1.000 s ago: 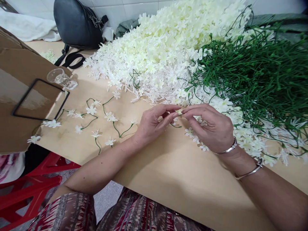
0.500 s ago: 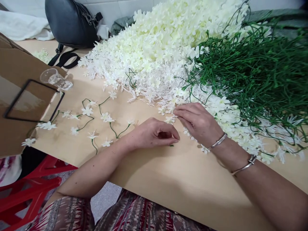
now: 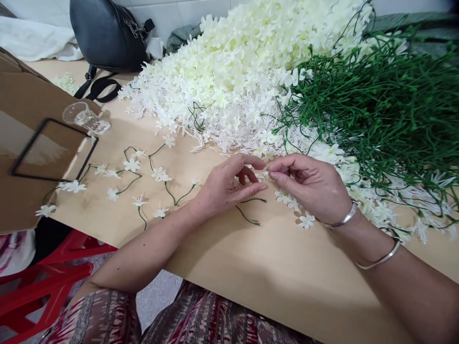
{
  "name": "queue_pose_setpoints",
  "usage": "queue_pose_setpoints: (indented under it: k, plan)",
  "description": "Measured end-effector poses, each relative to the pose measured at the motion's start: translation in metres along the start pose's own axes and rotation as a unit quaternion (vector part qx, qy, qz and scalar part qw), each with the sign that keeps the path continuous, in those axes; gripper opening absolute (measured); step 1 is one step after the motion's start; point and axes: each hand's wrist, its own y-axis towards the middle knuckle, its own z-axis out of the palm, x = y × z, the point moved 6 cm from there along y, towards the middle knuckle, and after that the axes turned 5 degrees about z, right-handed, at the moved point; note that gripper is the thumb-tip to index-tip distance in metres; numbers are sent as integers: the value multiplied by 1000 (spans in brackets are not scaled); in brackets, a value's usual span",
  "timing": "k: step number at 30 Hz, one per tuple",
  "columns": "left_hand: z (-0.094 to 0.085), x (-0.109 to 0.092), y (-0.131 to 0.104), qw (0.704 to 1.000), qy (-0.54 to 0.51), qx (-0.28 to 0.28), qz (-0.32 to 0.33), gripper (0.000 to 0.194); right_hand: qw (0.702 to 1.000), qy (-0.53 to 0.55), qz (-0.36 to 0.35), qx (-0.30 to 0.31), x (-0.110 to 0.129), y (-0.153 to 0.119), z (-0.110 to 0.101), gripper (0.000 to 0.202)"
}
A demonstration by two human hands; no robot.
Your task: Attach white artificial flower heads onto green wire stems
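Observation:
My right hand (image 3: 310, 186) pinches a small white artificial flower (image 3: 266, 175) between thumb and fingertips; the fingers cover much of it. Facing it, my left hand (image 3: 233, 184) is open, thumb and index finger apart, close to the right fingertips. Beneath the left palm, thin green plastic stems (image 3: 249, 220) poke out; their other ends are hidden by the hand. A few loose white blossoms (image 3: 306, 220) lie below my right hand. Left of my left arm, several white flowers on green stems (image 3: 132, 165) are spread over the brown tabletop (image 3: 287, 267).
A large heap of white blossoms (image 3: 229, 71) fills the back, with a pile of green stems (image 3: 387, 105) at right. At left are a clear plastic cup (image 3: 86, 117), a cardboard box (image 3: 32, 105), a black frame (image 3: 53, 179) and a black bag (image 3: 107, 36). Red stools (image 3: 46, 286) stand below.
My right hand has drawn back from the blossom heap with a white flower in its fingertips. My left thumb and index finger have spread apart, and green stems now show below that hand.

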Motion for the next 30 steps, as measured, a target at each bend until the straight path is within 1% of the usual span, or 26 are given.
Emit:
queue_pose_setpoints:
  k: [2, 6, 10, 12, 14, 16, 18, 19, 21, 23, 25, 27, 30]
  plan:
    - [2, 2, -1, 999, -26, -8, -19, 39, 1000, 23, 13, 14, -2, -1, 3, 6]
    - [3, 6, -3, 996, -70, -27, -55, 40, 997, 57, 33, 29, -1, 0, 6, 9]
    - [6, 11, -2, 988, -125, -27, -90, 44, 996, 68, 53, 31, 2, 1, 8, 12]
    - [7, 11, -2, 988, -118, -26, -92, 44, 997, 58, 49, 18, 4, 0, 7, 16]
    - [8, 8, -2, 992, -86, -24, -85, 41, 998, 43, 37, 7, 5, -1, 8, 18]
    - [9, 5, -2, 995, -50, -18, -79, 34, 999, 26, 29, 11, 5, -3, 10, 16]
    - [11, 5, -3, 996, -34, -17, -84, 33, 999, 6, 25, 21, 5, -4, 13, 11]
    - [11, 6, -4, 995, -38, -18, -88, 34, 1000, 0, 21, 14, 5, -4, 12, 11]
    - [11, 11, -4, 992, -67, -28, -100, 40, 999, 4, 14, -30, 5, -4, 7, 11]
    - [11, 16, -4, 986, -110, -39, -118, 45, 995, 36, 9, -90, 5, -3, -3, 10]
    - [10, 19, -4, 978, -154, -47, -136, 48, 990, 73, 8, -124, 3, 0, -10, 10]
    - [9, 21, -4, 968, -196, -49, -148, 47, 989, 91, 19, -119, 0, 3, -12, 11]
    - [8, 23, -2, 953, -251, -55, -158, 41, 993, 96, 43, -62, 0, 6, -7, 10]
